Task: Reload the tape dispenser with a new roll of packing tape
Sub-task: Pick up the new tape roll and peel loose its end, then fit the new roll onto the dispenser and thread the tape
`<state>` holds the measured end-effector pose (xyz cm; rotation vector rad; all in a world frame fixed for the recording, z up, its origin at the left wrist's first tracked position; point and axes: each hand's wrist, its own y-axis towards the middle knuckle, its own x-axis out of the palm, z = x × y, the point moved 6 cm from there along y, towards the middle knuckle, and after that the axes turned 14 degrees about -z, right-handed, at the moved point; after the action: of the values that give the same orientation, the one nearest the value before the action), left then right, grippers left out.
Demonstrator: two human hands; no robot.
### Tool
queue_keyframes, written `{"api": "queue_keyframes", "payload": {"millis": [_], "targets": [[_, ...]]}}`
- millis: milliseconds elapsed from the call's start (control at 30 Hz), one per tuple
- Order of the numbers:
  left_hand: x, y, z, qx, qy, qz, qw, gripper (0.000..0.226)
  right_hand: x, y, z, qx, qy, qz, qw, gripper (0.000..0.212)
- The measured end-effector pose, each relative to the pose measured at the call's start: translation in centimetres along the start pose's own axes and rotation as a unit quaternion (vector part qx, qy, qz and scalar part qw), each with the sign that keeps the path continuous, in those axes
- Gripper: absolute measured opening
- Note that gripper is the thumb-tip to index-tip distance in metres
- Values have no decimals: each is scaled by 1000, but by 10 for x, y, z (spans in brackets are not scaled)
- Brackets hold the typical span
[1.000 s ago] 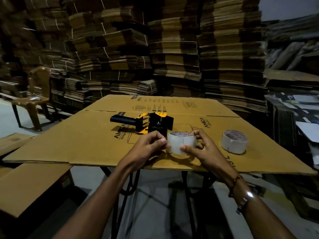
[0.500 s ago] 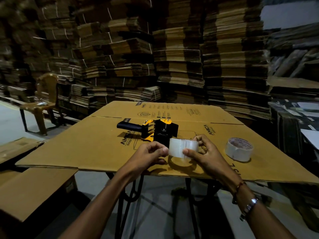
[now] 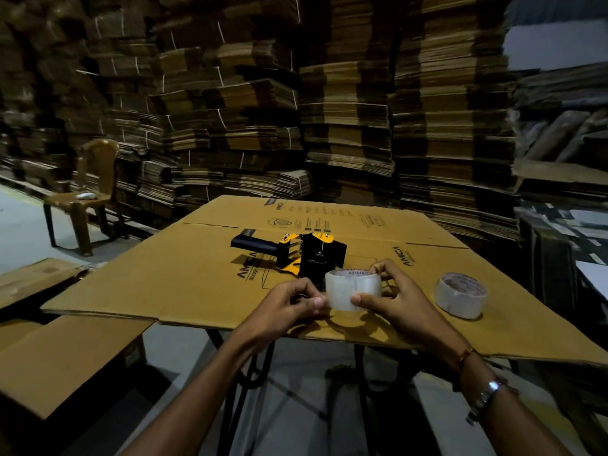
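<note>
Dispenser (image 3: 296,253) lies just beyond the held roll (image 3: 352,289).
Both hands (image 3: 289,304) (image 3: 394,299) pinch the roll, its hole facing up; handle points left.

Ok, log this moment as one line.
phase: prepping roll | left hand: on tape roll | right hand: holding tape roll | tape dispenser: on cardboard, untouched | spare roll: right

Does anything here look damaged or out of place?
Nothing stands out. Both hands hold one tape roll above the cardboard sheet; the dispenser lies on its side there, and a spare roll sits to the right.
</note>
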<state>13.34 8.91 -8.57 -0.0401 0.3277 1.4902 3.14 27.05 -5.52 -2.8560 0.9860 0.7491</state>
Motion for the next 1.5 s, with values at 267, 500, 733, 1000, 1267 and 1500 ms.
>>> {"api": "queue_keyframes", "payload": {"millis": [267,500,733,1000,1267,1500], "targets": [[-37,3,2,44,-42,79,995,14,-14,16,-25,-37,0,41,998,61],[-63,32,-16,-7,65,136,989,46,-11,66,-23,-70,-53,98,991,44],[-64,53,-29,-18,64,88,994,96,6,101,-1,-67,-67,74,993,44],[-61,69,-32,-17,87,70,994,91,9,108,7,-53,-81,72,993,69],[-62,76,-36,-41,143,101,984,98,12,110,11,-39,-61,29,997,92],[-64,79,-40,-44,150,77,985,95,13,108,16,-47,-27,39,998,85]]}}
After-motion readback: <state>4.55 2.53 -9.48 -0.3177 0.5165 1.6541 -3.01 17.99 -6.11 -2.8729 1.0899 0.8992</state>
